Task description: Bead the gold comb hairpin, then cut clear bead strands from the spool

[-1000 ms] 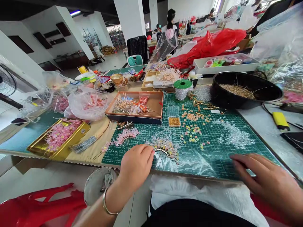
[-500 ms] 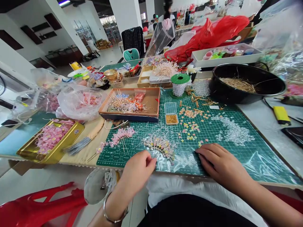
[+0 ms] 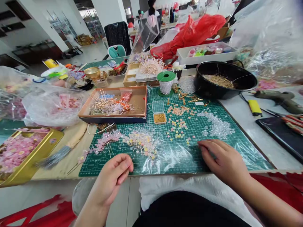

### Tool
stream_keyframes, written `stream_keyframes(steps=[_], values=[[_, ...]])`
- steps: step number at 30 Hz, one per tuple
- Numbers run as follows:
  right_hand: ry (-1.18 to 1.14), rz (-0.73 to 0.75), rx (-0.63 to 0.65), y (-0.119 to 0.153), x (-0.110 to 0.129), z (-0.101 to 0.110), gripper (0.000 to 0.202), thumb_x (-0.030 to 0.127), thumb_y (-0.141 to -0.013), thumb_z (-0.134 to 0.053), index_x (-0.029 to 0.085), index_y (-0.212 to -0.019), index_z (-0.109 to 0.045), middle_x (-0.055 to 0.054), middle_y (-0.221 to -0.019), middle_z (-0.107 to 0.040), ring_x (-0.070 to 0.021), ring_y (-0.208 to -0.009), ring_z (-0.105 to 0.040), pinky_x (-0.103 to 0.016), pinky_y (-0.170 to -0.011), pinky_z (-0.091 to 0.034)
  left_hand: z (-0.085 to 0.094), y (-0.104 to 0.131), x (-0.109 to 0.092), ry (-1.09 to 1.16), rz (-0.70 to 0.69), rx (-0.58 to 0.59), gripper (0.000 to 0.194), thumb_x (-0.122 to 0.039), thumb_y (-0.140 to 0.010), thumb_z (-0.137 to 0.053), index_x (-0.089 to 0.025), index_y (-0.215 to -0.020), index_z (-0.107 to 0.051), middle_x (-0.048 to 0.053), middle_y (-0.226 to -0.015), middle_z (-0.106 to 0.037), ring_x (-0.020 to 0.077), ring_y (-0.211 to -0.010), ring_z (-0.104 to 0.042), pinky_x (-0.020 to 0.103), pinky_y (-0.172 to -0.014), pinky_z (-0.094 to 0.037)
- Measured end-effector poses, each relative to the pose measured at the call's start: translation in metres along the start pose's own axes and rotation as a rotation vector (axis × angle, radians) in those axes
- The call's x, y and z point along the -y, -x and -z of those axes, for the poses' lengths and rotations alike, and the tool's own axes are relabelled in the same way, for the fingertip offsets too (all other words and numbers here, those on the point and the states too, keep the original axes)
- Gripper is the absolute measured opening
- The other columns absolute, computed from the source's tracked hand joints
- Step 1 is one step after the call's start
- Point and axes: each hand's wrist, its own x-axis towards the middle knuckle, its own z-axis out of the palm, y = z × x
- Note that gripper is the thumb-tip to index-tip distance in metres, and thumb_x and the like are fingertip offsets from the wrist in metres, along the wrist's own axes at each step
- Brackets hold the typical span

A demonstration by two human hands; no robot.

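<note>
My left hand [image 3: 117, 171] is closed at the mat's front edge, thumb against fingers; whatever it pinches is too small to make out. Just beyond it, a beaded floral piece [image 3: 142, 143] with pink and yellow flowers lies on the green cutting mat [image 3: 94, 167]. Left of that piece is a pink flower spray [image 3: 107, 138] with metal pins. My right hand [image 3: 223, 157] rests on the mat with fingertips together; anything between them is hidden. Small loose flowers [image 3: 178, 129] and clear beads [image 3: 219, 126] lie beyond it. An open box of gold beads [image 3: 159, 118] sits mid-mat.
A shallow box [image 3: 142, 115] of wired flowers stands behind the beaded piece. A gold tin [image 3: 53, 138] and a wire brush [image 3: 55, 157] are at left. The green spool [image 3: 165, 77], black basin [image 3: 205, 88] and glue gun [image 3: 281, 99] are farther back and right. A person sits in the background.
The view has shifted to the right. My left hand has drawn back from the beaded piece and turned, fingers curled up. The beaded piece lies at a different angle, nearer the pink spray.
</note>
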Motion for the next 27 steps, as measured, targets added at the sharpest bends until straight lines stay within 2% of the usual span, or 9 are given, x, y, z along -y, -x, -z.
stream_keyframes(steps=[3, 6, 11, 17, 21, 27], values=[[0.098, 0.017, 0.071, -0.005, -0.012, 0.0, 0.027, 0.026, -0.088, -0.05, 0.018, -0.11, -0.062, -0.006, -0.106, -0.066, -0.0205, -0.095, -0.06, -0.037, -0.088, -0.047, 0.007, 0.001, 0.002, 0.037, -0.01, -0.044, 0.017, -0.028, -0.082, -0.064, -0.013, -0.079, -0.057, -0.001, -0.069, -0.056, -0.0018, -0.043, -0.027, 0.015, -0.045, -0.018], [0.142, 0.051, 0.13, -0.007, -0.021, -0.001, 0.033, 0.028, -0.089, -0.048, 0.018, -0.118, -0.059, -0.007, -0.114, -0.063, -0.0212, -0.101, -0.058, -0.039, -0.093, -0.044, 0.013, 0.003, 0.002, -0.001, 0.015, -0.034, 0.02, -0.031, -0.082, -0.065, -0.013, -0.078, -0.057, 0.0, -0.067, -0.057, -0.0017, -0.042, -0.027, 0.014, -0.044, -0.016], [0.157, 0.16, 0.195, -0.013, -0.018, -0.004, 0.036, 0.033, -0.091, -0.047, 0.022, -0.125, -0.055, -0.003, -0.126, -0.059, -0.0219, -0.11, -0.053, -0.04, -0.097, -0.041, 0.016, 0.001, 0.001, -0.006, 0.024, -0.021, 0.023, -0.034, -0.079, -0.068, -0.013, -0.077, -0.057, -0.001, -0.063, -0.057, -0.0016, -0.042, -0.026, 0.014, -0.043, -0.013], [0.172, 0.23, 0.214, -0.02, -0.017, -0.003, 0.034, 0.035, -0.092, -0.048, 0.025, -0.123, -0.055, 0.001, -0.124, -0.06, -0.0221, -0.11, -0.052, -0.042, -0.093, -0.041, 0.015, -0.006, 0.004, 0.015, 0.024, -0.028, 0.025, -0.035, -0.078, -0.07, -0.014, -0.076, -0.057, -0.001, -0.062, -0.057, -0.0014, -0.041, -0.026, 0.013, -0.043, -0.015], [0.137, 0.238, 0.248, -0.015, -0.023, 0.0, 0.035, 0.033, -0.092, -0.048, 0.02, -0.123, -0.055, -0.003, -0.123, -0.059, -0.0208, -0.109, -0.051, -0.039, -0.095, -0.041, 0.017, -0.007, 0.007, -0.004, 0.03, -0.031, 0.026, -0.037, -0.076, -0.071, -0.015, -0.077, -0.058, -0.001, -0.061, -0.056, -0.0006, -0.042, -0.027, 0.012, -0.042, -0.016], [0.127, 0.228, 0.229, -0.007, -0.032, 0.008, 0.029, 0.029, -0.091, -0.049, 0.016, -0.115, -0.059, -0.007, -0.116, -0.061, -0.0203, -0.105, -0.053, -0.037, -0.094, -0.044, 0.018, -0.007, 0.009, 0.027, 0.036, -0.063, 0.029, -0.039, -0.073, -0.074, -0.015, -0.075, -0.058, -0.001, -0.059, -0.056, -0.0005, -0.042, -0.026, 0.012, -0.04, -0.017]])
